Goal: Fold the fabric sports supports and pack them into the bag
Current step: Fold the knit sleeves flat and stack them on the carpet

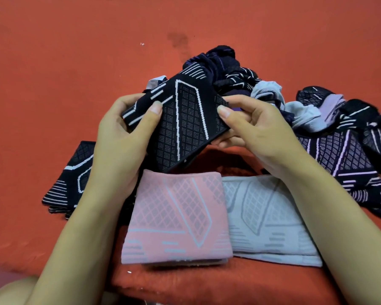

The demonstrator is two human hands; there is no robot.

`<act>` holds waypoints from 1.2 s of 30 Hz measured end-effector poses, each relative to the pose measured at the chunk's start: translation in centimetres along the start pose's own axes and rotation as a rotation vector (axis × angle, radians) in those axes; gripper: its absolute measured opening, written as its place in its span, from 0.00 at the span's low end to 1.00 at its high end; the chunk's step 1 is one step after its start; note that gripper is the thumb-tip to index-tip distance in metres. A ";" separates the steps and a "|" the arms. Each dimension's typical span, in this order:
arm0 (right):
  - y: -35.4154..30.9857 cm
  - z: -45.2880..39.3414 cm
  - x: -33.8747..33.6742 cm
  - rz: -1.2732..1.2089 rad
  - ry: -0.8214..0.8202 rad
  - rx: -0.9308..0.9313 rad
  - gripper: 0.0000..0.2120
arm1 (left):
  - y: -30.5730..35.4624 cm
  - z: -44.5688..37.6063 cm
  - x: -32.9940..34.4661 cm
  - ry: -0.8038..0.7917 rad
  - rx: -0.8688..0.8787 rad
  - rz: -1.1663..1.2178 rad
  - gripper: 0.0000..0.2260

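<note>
Black support, pinched between left hand, right hand

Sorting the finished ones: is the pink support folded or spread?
Folded: the pink support lies as a flat rectangle, layered edges showing along its near side.

Both hands, left hand and right hand, pinch a folded black support above the pink support.

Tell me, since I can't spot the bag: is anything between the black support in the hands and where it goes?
No bag is visible. The left hand and right hand hold the black support above the pink support.
</note>
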State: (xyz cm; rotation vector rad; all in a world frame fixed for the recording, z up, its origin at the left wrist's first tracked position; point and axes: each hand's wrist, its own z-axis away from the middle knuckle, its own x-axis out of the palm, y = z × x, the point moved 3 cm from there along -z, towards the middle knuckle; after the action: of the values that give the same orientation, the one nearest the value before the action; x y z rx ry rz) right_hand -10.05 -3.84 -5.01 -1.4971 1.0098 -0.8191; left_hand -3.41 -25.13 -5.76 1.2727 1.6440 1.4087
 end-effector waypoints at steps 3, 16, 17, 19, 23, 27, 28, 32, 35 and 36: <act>0.1 0.1 -0.1 -0.040 -0.058 -0.053 0.20 | 0.1 0.0 -0.1 -0.036 0.031 -0.051 0.12; -1.1 0.3 -1.1 0.400 0.229 -0.374 0.11 | 0.3 0.9 1.7 -0.269 0.231 -0.378 0.17; -0.9 0.3 -1.1 0.411 0.236 -0.387 0.11 | 0.3 0.9 1.6 -0.258 0.245 -0.397 0.17; -0.8 0.2 -0.9 0.432 0.255 -0.410 0.11 | 0.2 0.8 1.6 -0.266 0.258 -0.404 0.17; -0.6 0.0 -0.8 0.410 0.194 -0.406 0.08 | 0.3 1.0 1.9 -0.308 0.278 -0.372 0.15; -0.4 -0.2 -1.1 0.440 0.164 -0.401 0.13 | 0.7 1.3 2.0 -0.309 0.306 -0.404 0.12; -0.4 -0.1 -1.1 0.441 0.157 -0.396 0.13 | 0.8 1.3 1.9 -0.307 0.292 -0.387 0.10; -0.3 -0.1 -1.1 0.438 0.156 -0.385 0.13 | 0.8 1.3 1.9 -0.286 0.282 -0.422 0.08; -0.3 -0.1 -1.0 0.444 0.147 -0.409 0.13 | 0.7 1.2 1.7 -0.239 0.336 -0.508 0.06; -0.2 -0.1 -1.0 0.443 0.146 -0.414 0.13 | 0.7 1.1 1.6 -0.224 0.337 -0.493 0.05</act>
State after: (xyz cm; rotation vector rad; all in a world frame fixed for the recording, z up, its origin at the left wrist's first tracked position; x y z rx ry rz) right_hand -10.47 -2.90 -4.73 -1.4798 1.6241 -0.4185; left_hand -2.75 -23.22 -5.12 1.0478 1.9166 0.6920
